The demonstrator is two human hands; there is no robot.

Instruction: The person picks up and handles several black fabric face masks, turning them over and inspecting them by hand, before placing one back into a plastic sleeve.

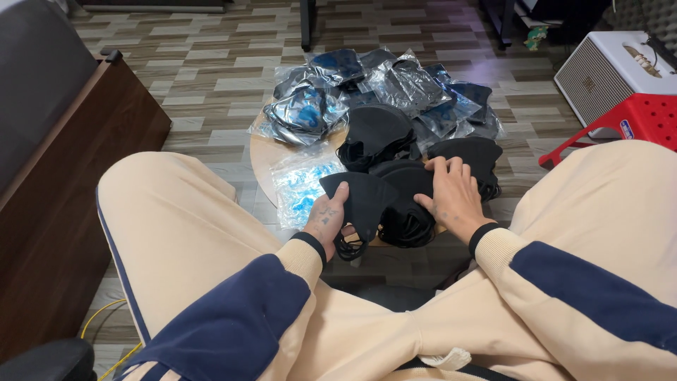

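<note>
Head view, seated person, both knees in cream trousers either side of a low round wooden counter. Left hand at the near edge of the counter; its grip is clamped on a loose black face mask, thumb on top of the mask's left corner, fingers underneath, black ear loops hanging below the hand. Right hand lies flat, fingers spread and apart, pressing on a pile of loose black masks just right of the held mask; it grasps nothing that can be seen. The held mask overlaps the left edge of that pile. A second heap of black masks sits toward the middle of the counter, beyond both hands. Clear plastic sleeves holding black masks are heaped over the far side of the counter and spill past its rim. Empty clear wrappers with blue print lie on the counter's left side, just left of the left hand. Red plastic stool stands on the wood-pattern floor well to the right of the counter, with a white speaker box behind it. Dark wooden cabinet is left of the counter, past the left knee.
</note>
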